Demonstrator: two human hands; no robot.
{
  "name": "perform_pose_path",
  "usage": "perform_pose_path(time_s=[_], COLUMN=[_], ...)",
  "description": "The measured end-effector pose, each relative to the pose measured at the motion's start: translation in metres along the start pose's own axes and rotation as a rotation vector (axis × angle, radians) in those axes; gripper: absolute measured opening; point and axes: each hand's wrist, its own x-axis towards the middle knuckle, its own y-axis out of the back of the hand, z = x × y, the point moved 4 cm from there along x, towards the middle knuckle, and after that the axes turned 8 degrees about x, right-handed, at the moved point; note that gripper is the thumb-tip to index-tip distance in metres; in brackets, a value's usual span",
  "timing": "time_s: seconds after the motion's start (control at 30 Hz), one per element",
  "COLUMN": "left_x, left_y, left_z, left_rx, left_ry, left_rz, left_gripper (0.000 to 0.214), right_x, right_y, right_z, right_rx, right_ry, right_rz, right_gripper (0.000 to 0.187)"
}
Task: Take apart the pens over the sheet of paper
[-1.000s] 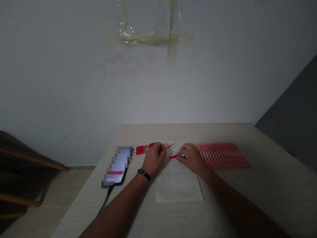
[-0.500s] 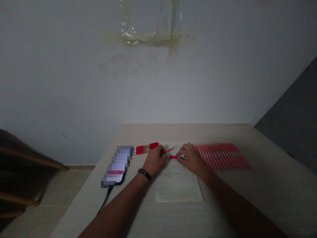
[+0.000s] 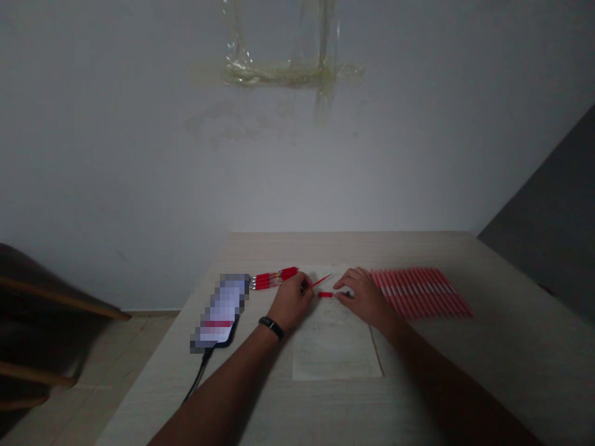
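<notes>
My left hand (image 3: 294, 296), closed, pinches a thin red pen refill (image 3: 321, 280) that slants up to the right. Just right of it, a pen barrel with a red grip (image 3: 325, 295) lies low over a pale sheet (image 3: 334, 353). The thumb and fingers of my right hand (image 3: 361, 294) close around the barrel's clear end, which they partly hide. Beyond my left hand lie several assembled red pens (image 3: 267, 280), side by side. A long row of red pen parts (image 3: 418, 291) spreads to the right of my right hand.
A phone (image 3: 223, 310) with a blurred screen and a black cable (image 3: 198, 375) lies on the table's left side. The wooden table (image 3: 353, 248) meets the wall (image 3: 353, 173), which bears strips of clear tape (image 3: 279, 75). Dark furniture with wooden bars (image 3: 60, 297) stands at left.
My right hand's fingertips have slid slightly right along the barrel, away from the red grip. My left hand and the refill stay almost in place.
</notes>
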Motion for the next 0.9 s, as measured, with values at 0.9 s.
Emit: perform_pose_path(time_s=[0.9], left_x=[-0.001], left_y=[-0.001], left_z=[0.001], left_rx=[0.016], left_ry=[0.004], left_rz=[-0.019], left_gripper=[0.005], right_x=[-0.008], right_y=[0.034], right_z=[0.038], right_rx=[-0.02], right_ry=[0.042], right_rz=[-0.204], right_gripper=[0.071])
